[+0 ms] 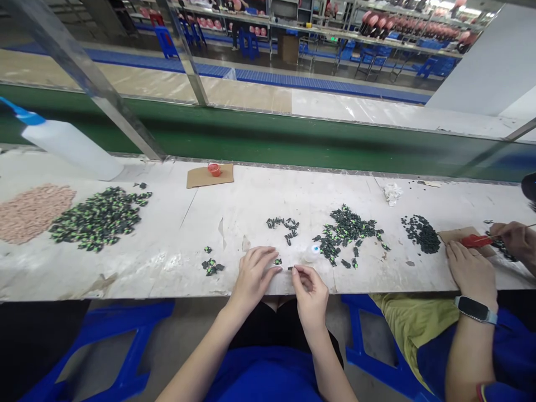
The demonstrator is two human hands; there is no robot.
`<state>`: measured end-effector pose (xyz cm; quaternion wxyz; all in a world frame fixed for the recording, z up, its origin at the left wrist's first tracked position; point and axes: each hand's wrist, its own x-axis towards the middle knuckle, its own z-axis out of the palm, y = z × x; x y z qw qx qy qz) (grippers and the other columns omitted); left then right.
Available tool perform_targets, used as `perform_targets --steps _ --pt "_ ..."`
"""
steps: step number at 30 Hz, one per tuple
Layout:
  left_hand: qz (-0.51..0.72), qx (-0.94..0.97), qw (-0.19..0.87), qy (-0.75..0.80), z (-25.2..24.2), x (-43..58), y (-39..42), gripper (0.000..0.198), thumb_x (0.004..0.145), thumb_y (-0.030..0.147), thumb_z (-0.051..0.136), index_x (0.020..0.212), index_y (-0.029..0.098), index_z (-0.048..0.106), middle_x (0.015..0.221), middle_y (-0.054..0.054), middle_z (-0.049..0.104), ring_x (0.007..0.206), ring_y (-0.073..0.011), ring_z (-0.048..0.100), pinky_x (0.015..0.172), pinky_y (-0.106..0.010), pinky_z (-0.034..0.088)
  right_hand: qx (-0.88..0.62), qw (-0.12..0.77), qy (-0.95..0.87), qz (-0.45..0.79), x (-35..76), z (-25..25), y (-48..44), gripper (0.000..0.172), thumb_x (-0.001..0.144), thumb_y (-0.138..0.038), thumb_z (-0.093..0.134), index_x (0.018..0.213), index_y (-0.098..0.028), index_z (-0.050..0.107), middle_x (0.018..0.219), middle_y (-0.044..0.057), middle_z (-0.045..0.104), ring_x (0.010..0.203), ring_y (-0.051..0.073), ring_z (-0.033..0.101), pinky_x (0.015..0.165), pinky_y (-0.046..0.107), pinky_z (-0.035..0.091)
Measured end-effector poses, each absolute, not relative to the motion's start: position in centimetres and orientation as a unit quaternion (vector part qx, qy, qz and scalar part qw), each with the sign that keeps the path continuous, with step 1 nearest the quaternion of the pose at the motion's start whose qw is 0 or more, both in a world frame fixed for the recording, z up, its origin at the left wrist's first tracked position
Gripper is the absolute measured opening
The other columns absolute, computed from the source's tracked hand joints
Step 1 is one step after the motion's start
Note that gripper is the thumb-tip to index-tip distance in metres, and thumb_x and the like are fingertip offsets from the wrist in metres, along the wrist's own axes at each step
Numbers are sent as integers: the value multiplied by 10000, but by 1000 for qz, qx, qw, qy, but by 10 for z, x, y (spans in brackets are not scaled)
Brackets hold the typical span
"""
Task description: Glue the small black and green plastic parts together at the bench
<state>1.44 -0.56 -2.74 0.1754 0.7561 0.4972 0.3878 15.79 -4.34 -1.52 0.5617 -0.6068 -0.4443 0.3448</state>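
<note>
At the frame's lower centre I have the right hand (310,286) pinching a dark piece (290,268); whether the left hand (253,274) grips the green-flecked piece (278,261) at its fingertips, I cannot tell

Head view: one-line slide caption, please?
Right hand pinches a small dark piece; left hand is beside a black-and-green part on the pale worktable.

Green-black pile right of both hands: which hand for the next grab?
Probably the right hand: it's nearer that green-black pile, though it seems to pinch a small dark piece. The left hand is farther away.
</note>
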Motion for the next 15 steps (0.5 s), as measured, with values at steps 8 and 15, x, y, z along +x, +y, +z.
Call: perform_targets --steps 8,15 --pt "387 753 206 490 -28 19 -4 107 910 190 543 926 214 646 993 -57 692 977 -222 600 843 -379 490 -605 527 -462 379 157 -13 -44 204 846 -357 598 876 -175 683 959 94 723 850 196 696 732 297 589" --pt "396 756 262 451 -12 17 -9 153 939 213 497 919 207 648 842 -33 699 813 -179 626 739 -307 508 -581 525 -444 436 156 -12 -44 192 841 -358 611 877 -178 668 848 67 745 795 199 727 746 305 607"
